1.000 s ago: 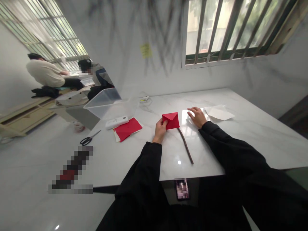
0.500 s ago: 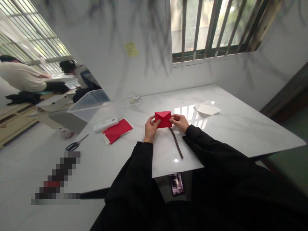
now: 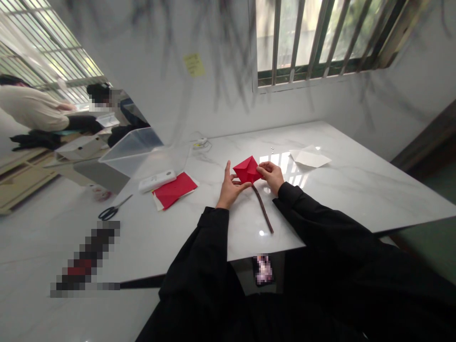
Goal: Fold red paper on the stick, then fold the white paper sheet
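Observation:
A small folded piece of red paper [image 3: 247,168] is held up over the table between both hands, turned so that one corner points upward. My left hand [image 3: 231,189] supports it from the lower left, thumb along its lower edge and index finger raised. My right hand [image 3: 271,175] pinches the right corner between thumb and fingers. Under the paper, a thin brown stick [image 3: 262,209] lies on the white table; its upper end is hidden behind the paper and my left thumb.
Left of my hands lie red sheets [image 3: 177,190], a white case [image 3: 157,181] and black-handled scissors [image 3: 110,212]. A clear plastic bin [image 3: 130,154] stands behind. White paper [image 3: 311,157] rests at the right. Two people [image 3: 33,107] sit far left.
The red paper has been turned from lying level to standing corner-up. My left fingers have shifted beneath it and the index finger has lifted away; my right hand still pinches its right side.

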